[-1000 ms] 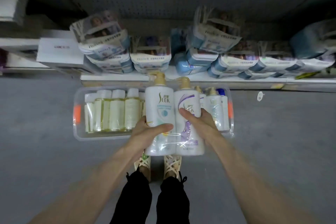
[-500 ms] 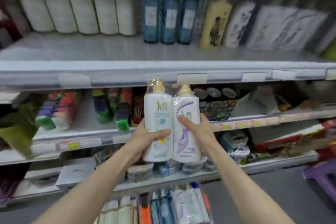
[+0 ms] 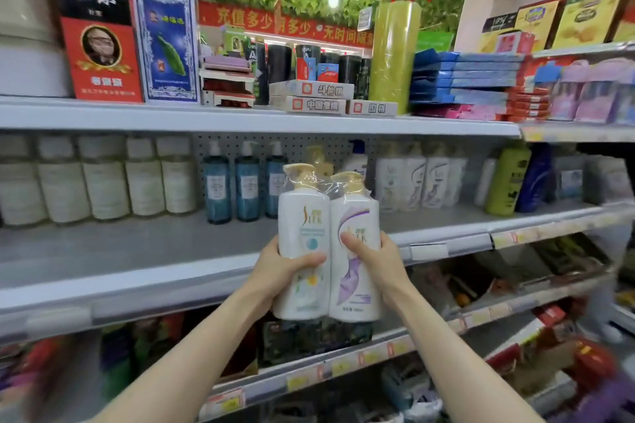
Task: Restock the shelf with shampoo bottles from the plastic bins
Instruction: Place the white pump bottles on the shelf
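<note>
I hold a shrink-wrapped twin pack of white shampoo bottles (image 3: 328,237) with gold pump tops upright in front of the grey shampoo shelf (image 3: 137,247). My left hand (image 3: 278,268) grips the left bottle, thumb across its front. My right hand (image 3: 376,257) grips the right, purple-marked bottle. The pack hangs in the air before the shelf's front edge. Matching white bottles (image 3: 417,178) stand at the back of that shelf to the right. The plastic bins are out of view.
On the same shelf stand cream bottles (image 3: 103,178) at the left, three blue pump bottles (image 3: 247,182) in the middle, and green and dark blue bottles (image 3: 515,178) at the right. Boxes (image 3: 99,31) fill the shelf above. Blurred goods sit on the lower shelves.
The view has swung up from the bins on the floor to the shampoo shelf. Both hands have lifted the twin pack from over the bin up to shelf height.
</note>
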`<action>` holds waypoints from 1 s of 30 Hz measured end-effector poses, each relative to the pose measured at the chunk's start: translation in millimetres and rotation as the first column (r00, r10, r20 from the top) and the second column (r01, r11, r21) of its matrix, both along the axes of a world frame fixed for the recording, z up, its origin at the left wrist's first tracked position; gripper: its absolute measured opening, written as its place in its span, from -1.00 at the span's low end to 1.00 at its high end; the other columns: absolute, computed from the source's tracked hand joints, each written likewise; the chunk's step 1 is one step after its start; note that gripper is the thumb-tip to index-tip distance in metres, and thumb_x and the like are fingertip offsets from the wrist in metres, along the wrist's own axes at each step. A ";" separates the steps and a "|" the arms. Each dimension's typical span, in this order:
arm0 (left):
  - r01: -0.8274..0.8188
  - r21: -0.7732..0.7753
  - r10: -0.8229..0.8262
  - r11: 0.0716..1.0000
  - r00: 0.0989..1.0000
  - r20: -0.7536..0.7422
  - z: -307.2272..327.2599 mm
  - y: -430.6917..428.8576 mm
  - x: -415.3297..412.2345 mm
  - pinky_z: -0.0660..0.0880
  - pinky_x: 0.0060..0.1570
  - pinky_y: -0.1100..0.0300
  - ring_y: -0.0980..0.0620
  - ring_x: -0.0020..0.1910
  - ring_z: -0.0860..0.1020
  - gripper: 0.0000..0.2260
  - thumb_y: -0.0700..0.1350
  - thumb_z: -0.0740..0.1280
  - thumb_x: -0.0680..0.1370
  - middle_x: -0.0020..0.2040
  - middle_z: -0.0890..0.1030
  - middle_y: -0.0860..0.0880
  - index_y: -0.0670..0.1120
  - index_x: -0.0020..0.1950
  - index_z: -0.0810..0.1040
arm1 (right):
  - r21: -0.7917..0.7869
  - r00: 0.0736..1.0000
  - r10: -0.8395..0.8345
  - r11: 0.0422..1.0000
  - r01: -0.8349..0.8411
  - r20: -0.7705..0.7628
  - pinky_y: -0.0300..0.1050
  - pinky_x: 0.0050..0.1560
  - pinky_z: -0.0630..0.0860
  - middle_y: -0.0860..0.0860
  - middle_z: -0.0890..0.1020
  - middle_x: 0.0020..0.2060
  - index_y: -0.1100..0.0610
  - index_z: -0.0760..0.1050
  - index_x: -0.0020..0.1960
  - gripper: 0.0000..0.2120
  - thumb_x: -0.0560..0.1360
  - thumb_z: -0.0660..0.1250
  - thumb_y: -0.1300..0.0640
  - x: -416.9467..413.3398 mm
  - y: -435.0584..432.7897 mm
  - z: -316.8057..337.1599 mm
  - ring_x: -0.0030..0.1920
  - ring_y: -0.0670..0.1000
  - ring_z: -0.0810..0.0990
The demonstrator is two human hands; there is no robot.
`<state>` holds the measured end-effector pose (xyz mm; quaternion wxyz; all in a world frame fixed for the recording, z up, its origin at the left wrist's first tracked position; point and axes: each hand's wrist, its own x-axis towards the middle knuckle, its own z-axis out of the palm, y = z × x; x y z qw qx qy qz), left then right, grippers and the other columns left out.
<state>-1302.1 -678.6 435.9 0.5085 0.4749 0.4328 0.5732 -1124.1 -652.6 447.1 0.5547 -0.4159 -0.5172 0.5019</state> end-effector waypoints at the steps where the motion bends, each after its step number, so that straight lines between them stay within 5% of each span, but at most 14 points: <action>1: -0.008 0.008 0.008 1.000 1.000 0.000 2.1 6.6 13.7 0.61 -0.13 0.06 -0.09 -0.06 0.68 -0.63 -0.28 0.53 0.33 -0.03 0.71 -0.07 -0.13 0.11 0.58 | 0.013 1.000 -0.001 1.000 0.001 0.004 -0.14 -0.26 0.59 0.13 0.71 -0.11 0.22 0.53 0.04 -0.63 0.32 0.54 0.13 13.7 6.4 2.6 -0.18 0.04 0.71; 6: -0.018 0.023 0.018 1.000 1.000 0.025 9.1 37.0 99.7 0.60 -0.09 0.02 -0.08 -0.04 0.68 -0.61 -0.26 0.53 0.34 -0.01 0.71 -0.07 -0.09 0.13 0.56 | 0.034 0.999 0.040 0.999 -0.041 0.027 0.01 -0.11 0.65 0.14 0.70 -0.05 0.22 0.50 0.11 -0.57 0.32 0.54 0.12 100.1 41.7 13.6 -0.08 0.12 0.70; 12: -0.068 0.014 0.067 0.998 0.997 0.045 16.6 65.4 191.8 0.60 -0.13 0.05 -0.06 -0.06 0.68 -0.62 -0.26 0.53 0.34 -0.04 0.71 -0.04 -0.07 0.11 0.55 | 0.066 0.990 0.111 0.991 -0.116 0.083 -0.09 -0.16 0.65 0.11 0.71 -0.07 0.18 0.52 0.07 -0.68 0.38 0.50 0.12 191.3 82.1 21.9 -0.12 0.06 0.71; 18: -0.096 0.018 0.096 0.995 0.995 -0.014 24.1 99.9 231.7 0.61 -0.11 0.05 -0.05 -0.04 0.68 -0.57 -0.25 0.55 0.32 0.01 0.70 -0.06 -0.07 0.13 0.54 | 0.068 0.986 0.132 0.988 -0.139 0.101 -0.17 -0.22 0.61 0.07 0.71 -0.04 0.20 0.49 0.16 -0.54 0.36 0.51 0.02 233.7 120.5 20.8 -0.10 0.02 0.71; 23: -0.103 0.042 0.105 0.994 0.993 -0.048 27.5 139.5 244.4 0.61 -0.11 0.07 -0.03 -0.05 0.68 -0.57 -0.26 0.56 0.30 -0.02 0.70 -0.04 -0.06 0.10 0.54 | 0.099 0.984 0.145 0.983 -0.155 0.103 -0.23 -0.28 0.59 0.03 0.72 -0.11 0.13 0.55 0.04 -0.77 0.42 0.47 0.11 250.2 151.3 27.2 -0.17 -0.03 0.71; 30: -0.112 0.076 0.120 0.991 0.986 -0.118 22.4 195.5 254.5 0.60 0.02 0.01 -0.04 0.01 0.67 -0.48 -0.24 0.61 0.23 0.03 0.69 -0.05 -0.09 0.15 0.56 | 0.120 0.979 0.137 0.981 -0.155 0.149 0.05 0.08 0.60 0.01 0.69 0.02 0.08 0.50 0.17 -0.49 0.30 0.56 -0.03 269.0 212.6 21.9 0.02 0.02 0.68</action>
